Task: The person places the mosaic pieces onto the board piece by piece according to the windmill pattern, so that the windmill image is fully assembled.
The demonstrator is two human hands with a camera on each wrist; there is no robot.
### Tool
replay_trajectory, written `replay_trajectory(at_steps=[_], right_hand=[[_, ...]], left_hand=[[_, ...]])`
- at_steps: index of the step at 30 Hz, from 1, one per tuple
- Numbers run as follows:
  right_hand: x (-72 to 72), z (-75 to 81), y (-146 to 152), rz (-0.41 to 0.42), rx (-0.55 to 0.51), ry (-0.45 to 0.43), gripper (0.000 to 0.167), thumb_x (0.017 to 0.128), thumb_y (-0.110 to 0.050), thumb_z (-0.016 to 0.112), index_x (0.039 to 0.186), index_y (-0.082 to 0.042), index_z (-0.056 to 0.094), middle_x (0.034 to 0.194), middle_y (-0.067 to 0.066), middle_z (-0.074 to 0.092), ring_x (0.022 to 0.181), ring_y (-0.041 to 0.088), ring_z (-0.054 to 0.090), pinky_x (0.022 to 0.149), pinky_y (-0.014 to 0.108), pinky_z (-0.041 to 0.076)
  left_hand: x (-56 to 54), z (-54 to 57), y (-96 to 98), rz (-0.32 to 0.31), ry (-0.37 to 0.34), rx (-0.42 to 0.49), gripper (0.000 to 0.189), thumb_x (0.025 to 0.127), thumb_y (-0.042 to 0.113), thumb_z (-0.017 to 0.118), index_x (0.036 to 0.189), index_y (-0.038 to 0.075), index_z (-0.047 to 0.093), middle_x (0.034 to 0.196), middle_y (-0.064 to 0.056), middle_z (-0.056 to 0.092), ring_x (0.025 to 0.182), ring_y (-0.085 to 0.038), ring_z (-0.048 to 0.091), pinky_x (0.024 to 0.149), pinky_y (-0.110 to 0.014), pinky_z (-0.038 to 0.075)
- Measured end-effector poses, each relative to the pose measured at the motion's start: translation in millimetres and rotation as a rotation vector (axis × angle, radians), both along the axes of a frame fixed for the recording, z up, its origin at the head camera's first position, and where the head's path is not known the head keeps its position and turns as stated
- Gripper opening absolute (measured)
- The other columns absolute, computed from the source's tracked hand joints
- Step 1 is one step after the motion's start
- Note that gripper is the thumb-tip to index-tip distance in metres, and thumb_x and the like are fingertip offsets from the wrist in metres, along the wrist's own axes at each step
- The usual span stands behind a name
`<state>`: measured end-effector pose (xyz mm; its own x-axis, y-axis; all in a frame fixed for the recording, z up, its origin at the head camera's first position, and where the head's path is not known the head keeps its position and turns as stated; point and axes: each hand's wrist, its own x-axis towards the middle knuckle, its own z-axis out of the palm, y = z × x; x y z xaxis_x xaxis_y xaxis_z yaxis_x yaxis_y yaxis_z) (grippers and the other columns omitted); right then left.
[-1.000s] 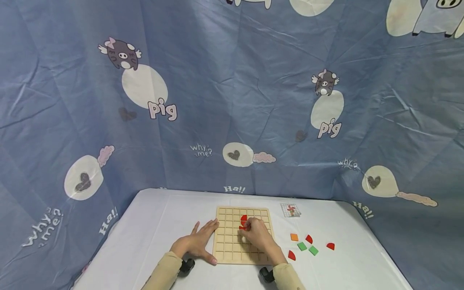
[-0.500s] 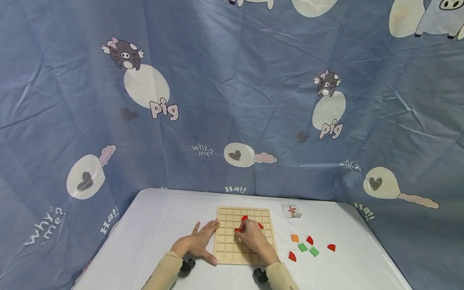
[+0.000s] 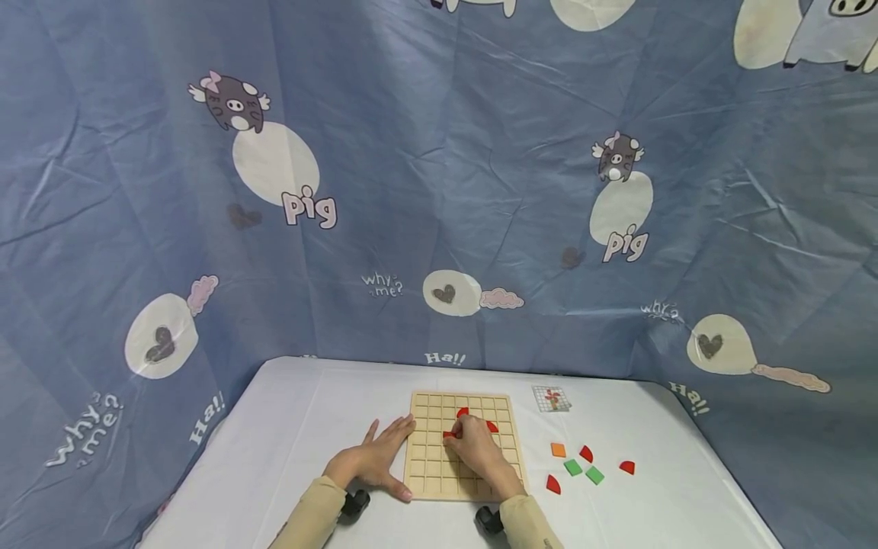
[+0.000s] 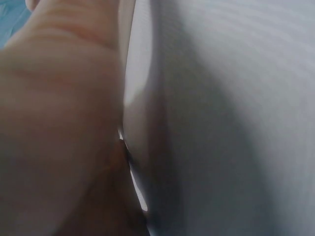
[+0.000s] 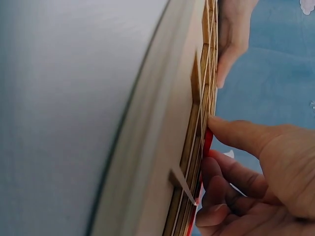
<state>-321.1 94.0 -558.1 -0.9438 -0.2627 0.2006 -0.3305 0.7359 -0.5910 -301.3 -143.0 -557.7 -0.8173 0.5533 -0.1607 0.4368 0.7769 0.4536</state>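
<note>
The square wooden grid board lies on the white table. My left hand rests flat on the table at its left side, fingers straight and spread, with fingertips and thumb touching the board's edge. Over the middle of the grid, my right hand pinches a red piece between thumb and index finger. That red piece shows at the grid surface in the right wrist view. Two red quarter-circle pieces sit on the grid: one beyond the right hand and another to its right, partly hidden.
Right of the board lie loose red quarter-circles, green squares and an orange square. Behind them is a small card with a gridded picture. A blue printed cloth hangs behind the table.
My right hand has shifted slightly left and toward me with the red piece. The red quarter-circle to its right has come into sight. My left hand stays in place.
</note>
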Motion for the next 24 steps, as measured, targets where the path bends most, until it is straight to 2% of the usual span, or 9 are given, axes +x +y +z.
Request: replay_trajectory(at_steps=[9,19,24], right_hand=[[0.7,0.3,-2.3,-0.03,-0.023,-0.03,0.017,0.082,-0.014,0.077,0.085,-0.005,0.062,0.079,0.0,0.057,0.067,0.007,0.049,0.054,0.019,0.044],[4.1,5.3,-3.5,-0.001,-0.027,-0.05,0.009,0.083,-0.01,0.075,0.083,-0.004,0.068,0.076,0.0,0.064,0.066,0.006,0.054,0.053,0.019,0.047],[4.8,10.0,0.0,0.041,-0.03,-0.064,0.005,0.082,-0.004,0.074,0.085,-0.002,0.072,0.077,0.003,0.069,0.067,0.007,0.057,0.054,0.02,0.049]], left_hand=[[1.5,1.5,0.7,0.014,-0.005,0.01,0.13,0.059,0.065,0.08,0.154,0.006,0.014,0.163,-0.012,0.007,0.15,-0.032,0.01,0.12,-0.062,-0.003],[1.0,0.4,-1.5,-0.001,-0.007,0.025,0.13,0.06,0.065,0.08,0.154,0.005,0.013,0.163,-0.013,0.006,0.15,-0.033,0.009,0.119,-0.063,-0.004],[1.0,0.4,-1.0,-0.006,-0.007,0.022,0.131,0.06,0.065,0.08,0.154,0.005,0.013,0.163,-0.013,0.006,0.15,-0.033,0.009,0.119,-0.063,-0.004]])
